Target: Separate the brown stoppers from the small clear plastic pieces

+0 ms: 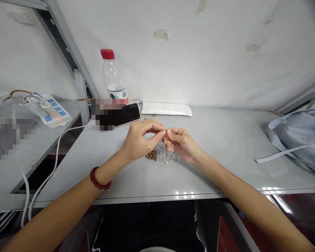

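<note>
Above the table, my left hand (144, 138) and my right hand (182, 142) meet at their fingertips. Thumb and index finger of each are pinched together, around something too small to make out. A dark red bead bracelet (97, 179) circles my left wrist. Beneath the hands lies a pile of small clear plastic pieces (168, 156), partly hidden by my right hand. Several small brown pieces (151, 155) sit to the left of the clear ones, partly covered by my left hand.
A phone (123, 115), a red-capped bottle (112, 75) and a white packet (166, 108) stand or lie along the back of the grey table (225, 136). At the left are a power strip (55, 110) and white cables; at the right, a light blue bag (301, 136).
</note>
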Demonstrator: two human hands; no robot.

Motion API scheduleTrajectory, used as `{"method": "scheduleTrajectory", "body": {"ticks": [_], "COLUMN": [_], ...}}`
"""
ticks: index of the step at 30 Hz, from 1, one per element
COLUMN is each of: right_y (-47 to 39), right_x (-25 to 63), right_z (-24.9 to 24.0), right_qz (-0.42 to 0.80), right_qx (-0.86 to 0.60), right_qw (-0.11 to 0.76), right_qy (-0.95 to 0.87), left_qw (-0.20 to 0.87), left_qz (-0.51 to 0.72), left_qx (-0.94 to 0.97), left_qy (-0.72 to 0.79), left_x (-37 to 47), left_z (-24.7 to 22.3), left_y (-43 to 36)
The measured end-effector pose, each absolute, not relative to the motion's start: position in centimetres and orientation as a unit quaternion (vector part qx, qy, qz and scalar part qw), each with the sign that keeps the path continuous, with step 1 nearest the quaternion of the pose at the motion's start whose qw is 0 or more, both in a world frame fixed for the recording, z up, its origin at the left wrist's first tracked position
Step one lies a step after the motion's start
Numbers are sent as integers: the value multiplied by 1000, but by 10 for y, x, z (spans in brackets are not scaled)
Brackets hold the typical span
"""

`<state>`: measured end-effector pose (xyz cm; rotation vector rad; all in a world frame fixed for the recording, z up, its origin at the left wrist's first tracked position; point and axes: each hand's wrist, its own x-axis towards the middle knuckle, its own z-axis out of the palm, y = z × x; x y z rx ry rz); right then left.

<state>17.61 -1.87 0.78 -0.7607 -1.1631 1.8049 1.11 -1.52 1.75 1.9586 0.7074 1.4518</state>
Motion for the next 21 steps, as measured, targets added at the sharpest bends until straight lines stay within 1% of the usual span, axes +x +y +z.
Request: {"method": "scheduleTrajectory", "body": {"ticks": [3, 7, 16, 18, 21], "right_y": [-18, -18, -19, -19, -20], "right_x": [176, 177, 177, 177, 177], "right_z": [8, 9, 10, 10, 9], "right_qz": [726, 730, 714, 712, 708], "right_qx": [-297, -290, -306, -312, -315], "right_qw": [423, 430, 436, 431, 424], "right_qy": [-454, -445, -455, -458, -468], "left_qw": [284, 302, 285, 297, 348], "left_qz": [562, 580, 564, 561, 550], "left_qx": [730, 710, 727, 720, 698], "left_qy": [265, 263, 270, 281, 299], "left_x": [12, 13, 12, 11, 9], "left_z": [17, 17, 16, 17, 18], "left_y": [-16, -17, -15, -15, -13]}}
